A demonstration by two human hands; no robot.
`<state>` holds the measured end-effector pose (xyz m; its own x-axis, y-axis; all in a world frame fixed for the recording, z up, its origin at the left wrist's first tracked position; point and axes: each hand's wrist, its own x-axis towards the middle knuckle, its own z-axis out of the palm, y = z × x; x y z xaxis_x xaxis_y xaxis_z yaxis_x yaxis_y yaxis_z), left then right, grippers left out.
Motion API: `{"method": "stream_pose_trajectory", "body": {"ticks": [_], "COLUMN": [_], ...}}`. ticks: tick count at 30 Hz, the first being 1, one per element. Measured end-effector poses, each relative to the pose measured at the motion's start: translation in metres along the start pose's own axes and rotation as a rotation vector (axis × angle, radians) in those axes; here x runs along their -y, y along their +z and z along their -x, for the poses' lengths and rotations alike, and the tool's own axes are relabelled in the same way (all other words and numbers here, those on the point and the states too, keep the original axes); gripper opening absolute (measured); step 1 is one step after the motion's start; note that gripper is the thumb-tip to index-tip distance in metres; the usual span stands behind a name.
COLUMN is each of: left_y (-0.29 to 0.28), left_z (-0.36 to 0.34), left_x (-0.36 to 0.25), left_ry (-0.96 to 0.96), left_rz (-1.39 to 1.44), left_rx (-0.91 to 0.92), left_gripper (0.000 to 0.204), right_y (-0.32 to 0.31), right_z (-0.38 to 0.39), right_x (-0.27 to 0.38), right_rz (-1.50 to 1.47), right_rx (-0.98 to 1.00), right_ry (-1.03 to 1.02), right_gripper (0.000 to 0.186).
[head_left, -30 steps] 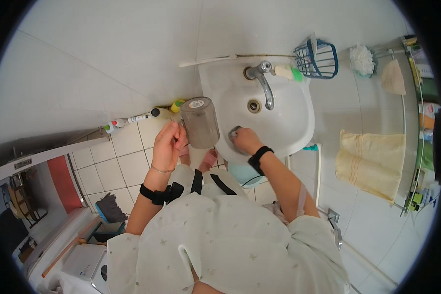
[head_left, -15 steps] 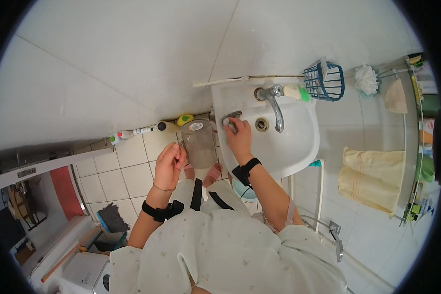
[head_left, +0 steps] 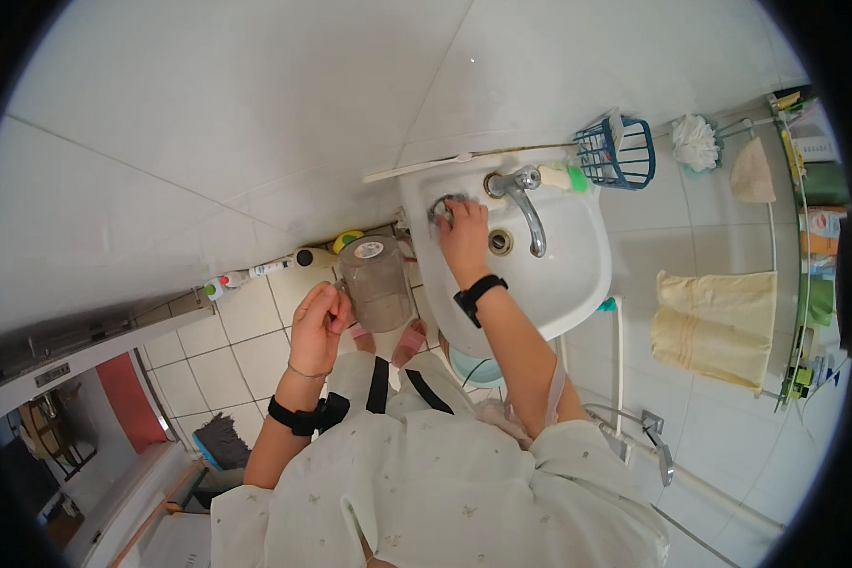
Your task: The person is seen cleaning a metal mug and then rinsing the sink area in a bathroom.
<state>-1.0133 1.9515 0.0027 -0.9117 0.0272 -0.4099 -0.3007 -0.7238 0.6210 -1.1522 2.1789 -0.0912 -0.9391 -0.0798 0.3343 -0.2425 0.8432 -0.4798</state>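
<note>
A tall, smoky, see-through jug with smooth cylindrical walls hangs beside the left edge of the glossy white washbasin, over pale square floor tiles. A round white sticker marks its far end. The left hand is at the jug's left side, its fingers curled closed around the handle, which they mostly hide; the forearm rises from below with the wrist nearly straight.

The right hand reaches forward over the basin, palm down, its forearm slanting up and leftward. Its fingers bend onto a rough grey scrubber at the basin's back left corner; whether they grip it or merely rest there, I cannot tell.

A curved chrome faucet stands right of that hand, near a blue wire basket. A soft, cream-coloured towel hangs farther right.
</note>
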Motion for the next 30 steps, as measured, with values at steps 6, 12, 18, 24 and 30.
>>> {"method": "stream_pose_trajectory", "body": {"ticks": [6, 12, 18, 24, 30], "left_y": [-0.009, -0.031, -0.026, -0.034, -0.047], "left_z": [-0.002, -0.004, -0.01, -0.008, -0.004], "left_x": [-0.01, -0.014, -0.03, -0.038, -0.036], "left_ry": [-0.003, 0.004, 0.009, 0.029, 0.035], "left_rz": [-0.039, -0.029, -0.055, -0.105, -0.09], "left_rx": [-0.017, -0.05, -0.011, -0.042, -0.044], "left_gripper": [0.028, 0.028, 0.028, 0.029, 0.028], "right_y": [0.004, 0.01, -0.006, 0.012, -0.005], "right_z": [-0.045, -0.014, -0.013, -0.031, 0.001], "right_x": [-0.03, 0.006, 0.0, -0.014, -0.023], "right_rz": [0.261, 0.056, 0.001, 0.251, 0.221], "right_rx": [0.02, 0.047, 0.15, -0.035, -0.045], "right_ry": [-0.011, -0.076, -0.144, -0.007, 0.11], "right_gripper": [0.023, 0.03, 0.032, 0.028, 0.031]}}
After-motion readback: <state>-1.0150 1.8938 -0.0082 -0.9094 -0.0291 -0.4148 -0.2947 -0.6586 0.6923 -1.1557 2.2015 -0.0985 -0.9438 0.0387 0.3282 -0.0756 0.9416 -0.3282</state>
